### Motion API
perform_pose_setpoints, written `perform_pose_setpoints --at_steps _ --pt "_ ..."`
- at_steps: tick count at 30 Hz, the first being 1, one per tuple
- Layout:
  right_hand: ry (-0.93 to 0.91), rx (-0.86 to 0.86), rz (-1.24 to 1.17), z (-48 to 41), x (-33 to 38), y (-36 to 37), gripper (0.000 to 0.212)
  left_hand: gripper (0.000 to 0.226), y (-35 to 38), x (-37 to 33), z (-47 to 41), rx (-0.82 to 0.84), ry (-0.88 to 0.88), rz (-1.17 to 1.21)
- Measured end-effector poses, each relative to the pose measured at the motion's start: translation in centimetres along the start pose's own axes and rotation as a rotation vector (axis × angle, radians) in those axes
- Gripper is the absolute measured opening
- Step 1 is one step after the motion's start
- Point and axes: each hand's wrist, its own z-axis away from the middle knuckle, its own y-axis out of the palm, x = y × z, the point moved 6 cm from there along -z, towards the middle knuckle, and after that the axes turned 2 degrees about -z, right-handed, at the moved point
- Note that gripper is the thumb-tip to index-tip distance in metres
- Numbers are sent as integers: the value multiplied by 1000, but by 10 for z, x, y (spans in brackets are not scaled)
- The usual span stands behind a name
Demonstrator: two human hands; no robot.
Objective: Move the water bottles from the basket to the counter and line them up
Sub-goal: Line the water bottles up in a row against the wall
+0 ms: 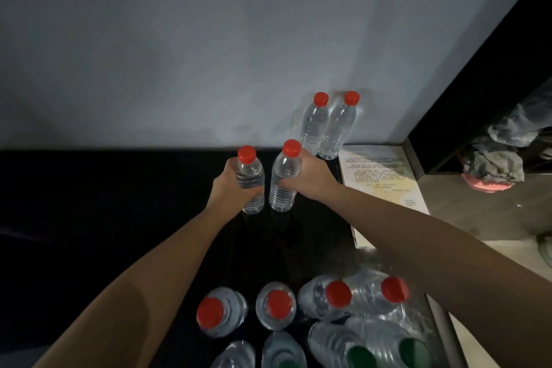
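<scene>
Left hand [230, 185] and right hand [312, 178] each grip a clear plastic red-capped water bottle [250, 178], upright. I'd settle both flat on the black counter [119, 203], lined up with the far pair [313, 125].

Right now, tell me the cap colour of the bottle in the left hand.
Red: the cap on the bottle gripped by the left hand, head view.

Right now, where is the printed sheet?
Head view, right side: the printed sheet lies just right of the two red-capped bottles standing against the wall.
</scene>
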Motion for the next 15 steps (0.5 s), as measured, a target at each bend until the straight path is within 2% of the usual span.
perform_pose_setpoints --at_steps 8,15 --pt "-43 -90 105 -68 -10 -14 57 68 12 -19 -72 16 81 -34" --pt "-46 -116 117 -81 -15 -19 59 68 25 -20 -101 86 167 -61"
